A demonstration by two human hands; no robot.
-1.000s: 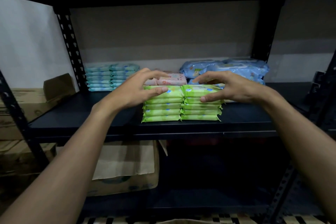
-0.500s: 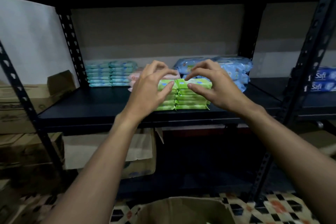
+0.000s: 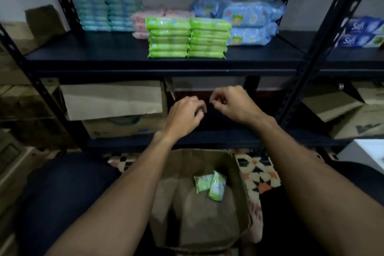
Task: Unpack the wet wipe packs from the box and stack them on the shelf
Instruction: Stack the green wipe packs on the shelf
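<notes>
Green stacks (image 3: 188, 37), two side by side and touching, stand at the front of the shelf (image 3: 83, 48), at 12 o'clock from the hands. The left hand (image 3: 184, 118) and right hand (image 3: 235, 106) hover near each other below the shelf edge, knuckles up. Their fingers are loosely curled and, as far as the dim view shows, hold nothing. At 6 o'clock the open box (image 3: 199, 224) holds two loose packs (image 3: 211, 186) that overlap. Teal packs (image 3: 106, 13), pink packs (image 3: 143, 22) and blue packs (image 3: 247, 18) sit behind the stacks. A carton (image 3: 116, 106) lies at 9 o'clock.
</notes>
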